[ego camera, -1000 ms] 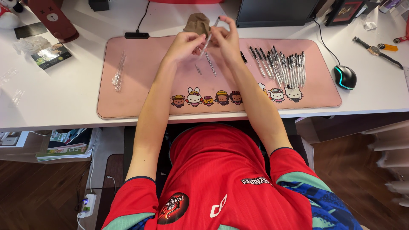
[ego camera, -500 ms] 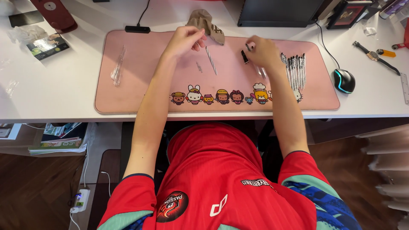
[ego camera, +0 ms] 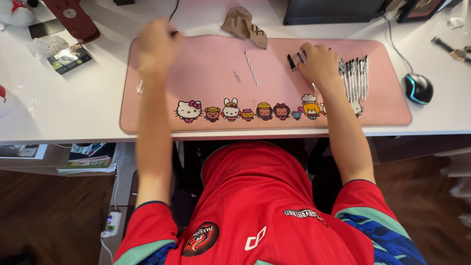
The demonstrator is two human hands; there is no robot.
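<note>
A pink desk mat (ego camera: 196, 64) with cartoon figures along its front edge lies on the white desk. My left hand (ego camera: 157, 45) is blurred at the mat's far left corner; what it holds is unclear. My right hand (ego camera: 319, 64) rests at the left end of a row of several pens (ego camera: 355, 73), fingers curled around a dark pen end. A short black pen part (ego camera: 291, 62) lies just left of it. A clear pen tube (ego camera: 251, 67) and a small thin part (ego camera: 237, 76) lie in the mat's middle.
A crumpled brown cloth (ego camera: 244, 25) sits at the mat's back edge. A black mouse (ego camera: 418, 88) lies to the right, with a wristwatch (ego camera: 454, 50) beyond it. A red case (ego camera: 71, 18) and a small packet (ego camera: 68, 58) are at the left. A dark monitor base (ego camera: 333, 12) stands behind.
My hands came apart from the middle. The left hand swung out to the mat's far left corner, the right settled on the pen row. The clear tube now lies on the mat.
</note>
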